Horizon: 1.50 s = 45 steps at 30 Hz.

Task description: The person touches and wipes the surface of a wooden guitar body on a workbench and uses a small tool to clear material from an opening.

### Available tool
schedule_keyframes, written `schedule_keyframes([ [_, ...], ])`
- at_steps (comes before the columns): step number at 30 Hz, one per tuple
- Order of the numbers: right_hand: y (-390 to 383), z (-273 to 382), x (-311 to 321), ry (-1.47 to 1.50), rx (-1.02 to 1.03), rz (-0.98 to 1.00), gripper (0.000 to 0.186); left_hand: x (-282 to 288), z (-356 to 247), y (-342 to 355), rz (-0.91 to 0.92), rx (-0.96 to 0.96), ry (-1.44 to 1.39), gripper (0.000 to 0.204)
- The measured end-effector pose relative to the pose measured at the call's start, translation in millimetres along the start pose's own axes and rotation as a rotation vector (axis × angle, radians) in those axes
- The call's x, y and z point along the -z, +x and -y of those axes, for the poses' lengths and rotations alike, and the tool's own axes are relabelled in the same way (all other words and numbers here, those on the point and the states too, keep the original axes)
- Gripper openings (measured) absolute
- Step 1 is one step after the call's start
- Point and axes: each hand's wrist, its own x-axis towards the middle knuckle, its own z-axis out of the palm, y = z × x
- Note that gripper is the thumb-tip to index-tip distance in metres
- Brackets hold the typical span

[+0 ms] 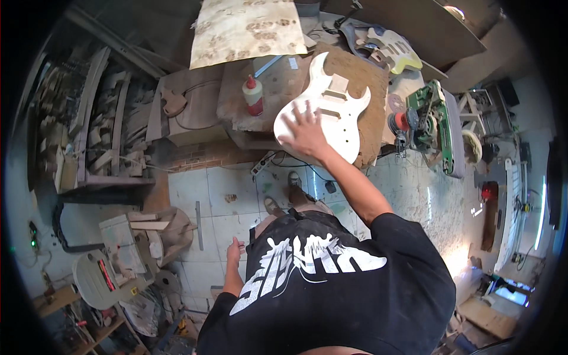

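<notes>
My right hand [303, 130] rests with spread fingers on the lower left part of a white electric guitar body [349, 136], slightly blurred. The body lies on a worn brown board [374, 124] on the workbench, with cavities and small holes showing. My left hand [235, 248] hangs low beside my body, fingers apart and holding nothing. Left of the guitar body stands a glue bottle [253, 97] with a red tip. Above it are a thin blue strip [267, 65] and a figured pale wood sheet [245, 29].
An orange power sander [399, 123] and a green belt sander [426, 106] sit at the right, below another guitar body [397, 53]. Wood-filled shelving [89, 112] stands left, machinery [94, 278] lower left. A power strip [263, 163] and cables lie on the tiled floor [189, 183].
</notes>
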Motion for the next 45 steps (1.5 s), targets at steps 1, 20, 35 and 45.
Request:
schedule_keyframes([
  [1, -8.2, 12.6, 4.7, 0.032, 0.065, 0.068, 0.082, 1.0, 5.1, 4.8, 0.008, -0.008, -0.011, 0.075],
  [20, -35.7, -39.6, 33.0, -0.107, -0.328, -0.002, 0.077, 25.8, 5.9, 53.3, 0.025, -0.038, -0.076, 0.072],
  [35, -27.5, -30.2, 14.6, -0.002, -0.223, -0.013, 0.072, 31.3, -30.8, 36.3, 0.109, -0.019, 0.119, 0.074],
  [45, 3.5, -83.8, 8.8, -0.076, -0.418, 0.015, 0.070, 36.8, -57.9, 31.3, 0.080, -0.068, 0.189, 0.074],
])
